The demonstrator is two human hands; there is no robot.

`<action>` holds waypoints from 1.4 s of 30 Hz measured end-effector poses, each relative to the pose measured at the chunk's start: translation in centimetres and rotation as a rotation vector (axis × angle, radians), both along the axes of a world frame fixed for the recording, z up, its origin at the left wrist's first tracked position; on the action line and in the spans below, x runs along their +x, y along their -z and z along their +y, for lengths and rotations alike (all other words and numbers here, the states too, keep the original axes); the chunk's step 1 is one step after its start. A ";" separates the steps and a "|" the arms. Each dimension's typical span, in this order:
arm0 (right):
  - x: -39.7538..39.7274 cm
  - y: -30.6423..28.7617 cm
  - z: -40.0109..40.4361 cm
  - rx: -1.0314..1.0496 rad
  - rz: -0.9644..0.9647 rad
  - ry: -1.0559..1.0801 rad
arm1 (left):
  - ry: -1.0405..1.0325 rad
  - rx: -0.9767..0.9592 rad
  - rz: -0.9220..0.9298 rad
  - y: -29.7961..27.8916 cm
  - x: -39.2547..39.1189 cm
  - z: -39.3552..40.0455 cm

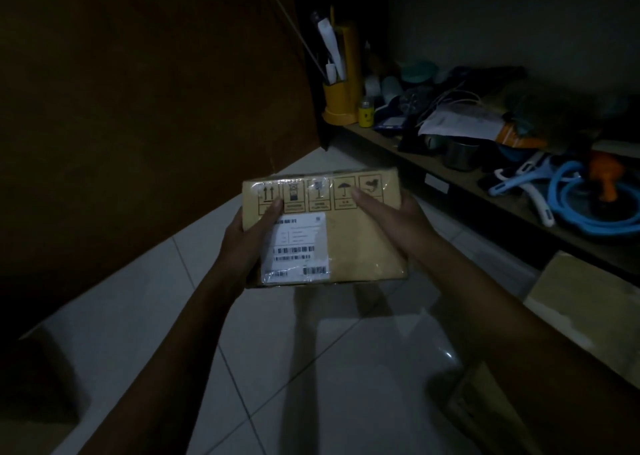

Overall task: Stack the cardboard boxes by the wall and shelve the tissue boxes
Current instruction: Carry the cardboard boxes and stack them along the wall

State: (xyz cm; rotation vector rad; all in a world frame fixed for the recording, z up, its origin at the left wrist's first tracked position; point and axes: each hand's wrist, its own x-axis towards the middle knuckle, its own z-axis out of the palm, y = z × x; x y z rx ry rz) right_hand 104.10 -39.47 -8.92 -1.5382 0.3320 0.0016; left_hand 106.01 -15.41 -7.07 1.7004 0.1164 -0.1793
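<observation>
A dim home storage corner is suggested by a white tiled floor (145, 309) and a low shelf (460, 191) crowded with household oddments (hose (588, 222), possibly cleaning tools).

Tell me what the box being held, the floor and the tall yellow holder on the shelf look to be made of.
Box: brown cardboard, matte, under glossy clear tape that wrinkles and glints.
Floor: glazed tile, likely ceramic; grout lines and shiny reflections show.
Yellow holder: probably plastic, with a smooth, uniform colour; dim light leaves it uncertain.
</observation>
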 end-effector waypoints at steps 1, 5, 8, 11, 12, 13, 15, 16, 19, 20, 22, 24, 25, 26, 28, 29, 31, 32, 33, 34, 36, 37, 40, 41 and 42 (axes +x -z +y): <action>-0.1 -0.2 -0.2 -0.005 0.013 -0.003 | -0.001 0.007 0.004 -0.6 0.0 -0.3; -0.8 -2.0 -0.9 0.055 0.072 0.030 | 0.000 0.043 0.005 -4.3 0.2 -1.4; -1.5 -6.5 -0.9 0.117 0.074 0.003 | -0.032 0.067 -0.021 -8.8 -0.2 -1.7; -1.6 -12.3 -0.6 0.152 0.083 0.035 | -0.060 0.104 -0.060 -14.3 -0.5 -1.4; -1.6 -14.7 -0.3 0.153 0.083 0.039 | -0.073 0.121 -0.066 -16.5 -0.6 -1.1; -1.7 -17.3 0.0 0.147 0.085 0.037 | -0.079 0.130 -0.063 -18.9 -0.8 -0.9; -2.1 -22.6 0.5 0.133 0.065 0.051 | -0.100 0.138 -0.053 -23.8 -1.4 -0.7; -2.5 -25.4 0.6 0.138 0.059 0.065 | -0.101 0.130 -0.044 -26.5 -1.9 -0.7; -4.4 -33.9 1.0 0.149 0.046 0.116 | -0.084 0.084 -0.030 -35.1 -3.6 -0.8; -5.2 -36.5 1.0 0.159 0.048 0.138 | -0.068 0.067 -0.024 -37.8 -4.3 -0.8; -7.1 -41.5 1.1 0.177 0.069 0.165 | -0.034 0.038 -0.015 -43.3 -5.7 -0.8; -9.2 -46.9 0.8 0.189 0.118 0.209 | 0.004 0.024 0.010 -48.8 -7.0 -1.0; -10.2 -48.8 0.8 0.182 0.146 0.233 | 0.015 0.019 0.028 -50.9 -7.8 -1.2; -11.2 -51.2 0.4 0.176 0.161 0.255 | 0.033 0.009 0.040 -53.6 -8.3 -1.6; -13.7 -55.5 -0.3 0.177 0.197 0.320 | 0.084 0.002 0.090 -58.2 -9.5 -2.4; -15.2 -57.9 -0.6 0.176 0.209 0.369 | 0.118 0.013 0.109 -60.3 -10.2 -2.9; -18.4 -61.0 -1.0 0.186 0.210 0.396 | 0.157 0.020 0.126 -63.1 -12.1 -3.8; -20.0 -62.2 -1.5 0.184 0.204 0.422 | 0.185 0.030 0.119 -64.1 -12.9 -4.4; -22.1 -63.5 -1.8 0.183 0.209 0.459 | 0.213 0.046 0.124 -65.1 -14.2 -5.1; -24.4 -64.5 -2.4 0.185 0.201 0.500 | 0.243 0.049 0.121 -66.1 -15.6 -6.1; -28.8 -66.1 -3.1 0.187 0.214 0.576 | 0.301 0.038 0.115 -67.6 -18.5 -7.5; -31.3 -67.0 -3.6 0.177 0.221 0.618 | 0.341 0.039 0.115 -68.2 -19.9 -8.5; -40.4 -68.4 -4.8 0.174 0.211 0.714 | 0.492 0.048 0.128 -69.7 -26.1 -11.7; -43.3 -69.0 -5.0 0.169 0.203 0.748 | 0.525 0.053 0.127 -70.2 -28.3 -12.8; -46.7 -69.5 -5.4 0.170 0.199 0.805 | 0.566 0.065 0.117 -70.6 -30.9 -14.2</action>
